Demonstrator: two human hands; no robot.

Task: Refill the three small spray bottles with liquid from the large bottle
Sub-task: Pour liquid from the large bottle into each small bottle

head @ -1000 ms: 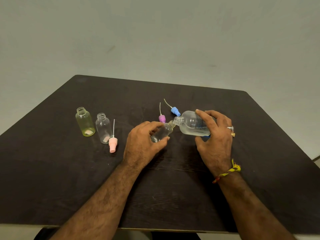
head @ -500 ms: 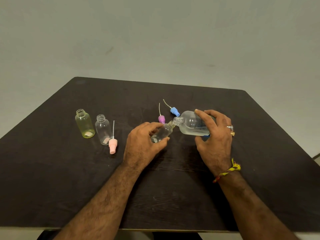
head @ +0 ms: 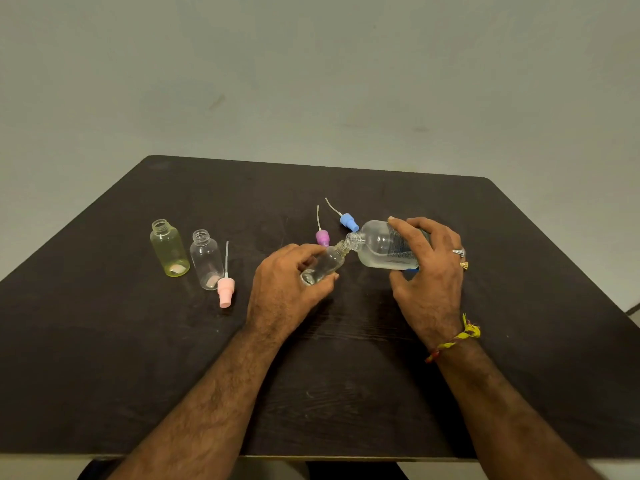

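My right hand (head: 429, 271) grips the large clear bottle (head: 381, 247), tipped on its side with its open neck to the left. That neck meets the mouth of a small clear spray bottle (head: 327, 263), which my left hand (head: 287, 289) holds tilted just above the table. A little liquid lies in the small bottle's lower end. At the left stand a yellow-tinted small bottle (head: 169, 247) and a clear small bottle (head: 206, 259), both upright and uncapped.
Three spray heads with dip tubes lie loose on the dark table (head: 346, 393): a pink one (head: 225, 289) beside the clear bottle, a purple one (head: 322, 236) and a blue one (head: 348, 221) behind my hands. A pale wall rises beyond the far edge.
Both hands keep the same hold, with the large bottle's neck at the small bottle's mouth. Nothing else on the table has moved.
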